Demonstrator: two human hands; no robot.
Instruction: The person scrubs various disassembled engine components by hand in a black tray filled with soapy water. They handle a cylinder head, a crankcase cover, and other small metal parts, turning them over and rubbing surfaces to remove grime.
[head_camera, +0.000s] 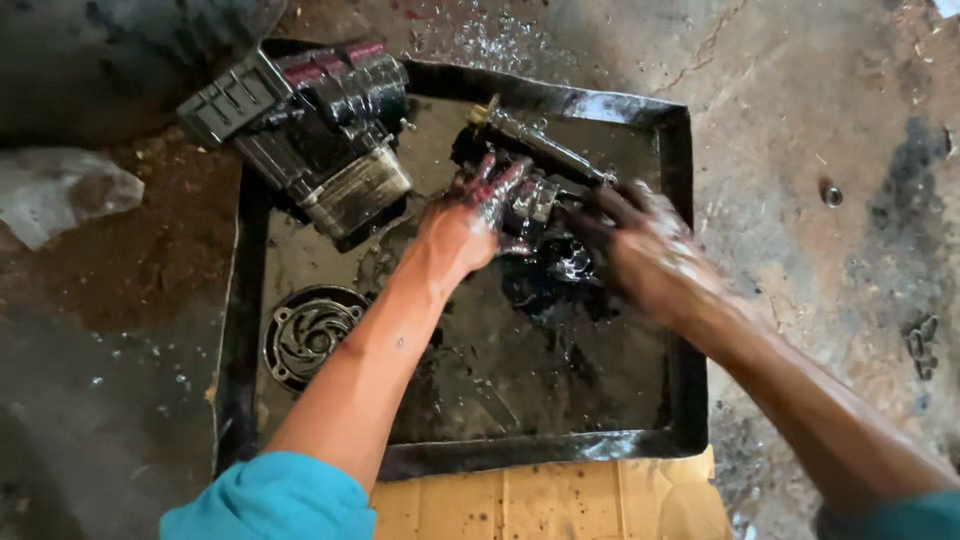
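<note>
Left hand (470, 215) is curled round the small oily grey metal part (535, 200), fingers closed on its left side; right hand (640, 250), blurry, sits just right of it, grip can't tell; part's long dark metal shaft (545, 148) points far-left; all above the black square oil tray (680, 300); big finned engine block (320, 130) far left; round metal cover (305, 335) near left.

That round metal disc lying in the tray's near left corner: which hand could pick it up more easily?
Probably the left hand. Its forearm passes right beside the round disc, on that side of the black tray. The right hand works on the oily metal part farther right and looks blurred.
</note>
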